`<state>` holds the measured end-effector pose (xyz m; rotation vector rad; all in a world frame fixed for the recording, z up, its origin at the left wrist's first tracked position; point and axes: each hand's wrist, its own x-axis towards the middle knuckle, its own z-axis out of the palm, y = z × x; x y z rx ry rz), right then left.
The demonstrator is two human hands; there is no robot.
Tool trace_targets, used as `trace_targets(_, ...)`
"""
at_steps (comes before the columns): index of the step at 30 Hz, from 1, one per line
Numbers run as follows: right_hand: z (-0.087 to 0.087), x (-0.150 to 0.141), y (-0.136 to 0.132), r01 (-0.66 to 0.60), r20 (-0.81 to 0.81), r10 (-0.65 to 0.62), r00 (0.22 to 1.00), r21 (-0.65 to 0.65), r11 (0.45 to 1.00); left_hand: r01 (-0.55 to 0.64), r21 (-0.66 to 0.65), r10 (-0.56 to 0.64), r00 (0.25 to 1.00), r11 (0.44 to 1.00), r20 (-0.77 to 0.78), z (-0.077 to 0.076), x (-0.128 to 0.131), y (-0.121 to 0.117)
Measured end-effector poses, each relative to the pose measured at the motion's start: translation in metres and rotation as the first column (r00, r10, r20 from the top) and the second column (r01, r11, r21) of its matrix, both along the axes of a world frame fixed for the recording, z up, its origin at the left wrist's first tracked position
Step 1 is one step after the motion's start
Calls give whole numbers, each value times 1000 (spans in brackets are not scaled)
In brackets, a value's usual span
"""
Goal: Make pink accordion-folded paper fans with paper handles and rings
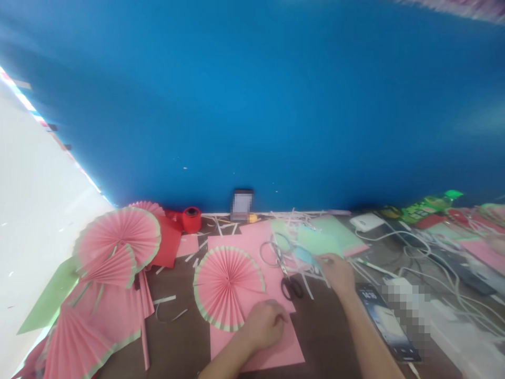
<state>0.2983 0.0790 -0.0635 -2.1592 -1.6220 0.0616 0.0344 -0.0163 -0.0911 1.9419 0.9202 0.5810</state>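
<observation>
My left hand (265, 324) rests as a loose fist on a pink paper sheet (260, 345), its knuckles against the lower edge of a pleated pink fan with a green rim (224, 287). My right hand (336, 272) reaches forward to the green paper sheets (327, 237), fingers curled over a small light-blue object (304, 257) that I cannot make out. Black-handled scissors (291, 287) lie just left of that hand, beside a thin wire ring (270, 253).
Several finished pink fans (118, 237) lie at the left, with a red tape roll (192, 219) behind them. A phone (384, 321), white cables (442, 273) and chargers crowd the right. Paper strips litter the brown table (177, 337). A blue wall rises behind.
</observation>
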Motion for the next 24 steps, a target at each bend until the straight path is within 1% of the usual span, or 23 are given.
trace_targets(6, 11, -5, 2, 83, -195, -65, 979, 86, 993, 0, 4, 0, 1000, 1000, 2, -1, 0, 0)
trace_targets(11, 10, -7, 0, 162, -302, -116, 946, 132, 978, -3, 1, 3, 1000, 1000, -14, 1, -1, 0)
trace_targets(15, 7, -10, -1, 128, -364, -69, 929, 140, 982, -9, 0, 9, 1000, 1000, -15, 3, -1, 0)
trace_targets(18, 6, -12, -1, 105, -376, -35, 926, 166, 981, -1, -10, 0, 1000, 1000, -26, 2, -1, 0)
trace_targets(21, 4, -12, -1, 123, -387, -43, 921, 186, 975, -2, -11, 1, 1000, 1000, -18, 1, -1, 0)
trace_targets(24, 3, -12, -1, 167, -430, -76, 900, 178, 970, 1, -7, -2, 1000, 1000, -15, 0, -1, 0)
